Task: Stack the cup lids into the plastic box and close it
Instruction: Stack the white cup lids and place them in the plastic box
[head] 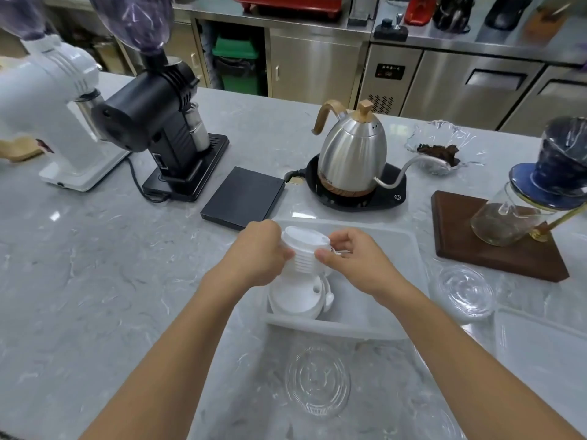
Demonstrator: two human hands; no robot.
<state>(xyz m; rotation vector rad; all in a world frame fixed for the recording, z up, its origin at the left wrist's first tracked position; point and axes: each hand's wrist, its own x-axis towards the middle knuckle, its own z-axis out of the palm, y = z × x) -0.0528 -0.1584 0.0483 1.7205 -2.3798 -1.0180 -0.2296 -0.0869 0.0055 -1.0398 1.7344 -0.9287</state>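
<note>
Both hands hold a stack of white lids (pixel 303 250) above the clear plastic box (pixel 409 246) on the grey tabletop (pixel 95 281). The left hand (pixel 259 252) wraps the stack's left side in a full grip; the right hand (pixel 352 258) pinches its right edge between thumb and fingers. More white lids (pixel 298 296) lie in the box beneath. A clear lid (pixel 317 381) lies near the box's front edge, another clear lid (pixel 465 292) just right of the box. Behind stand a black scale (pixel 243 196), a steel kettle (pixel 352 157) and two grinders (pixel 158 122).
</note>
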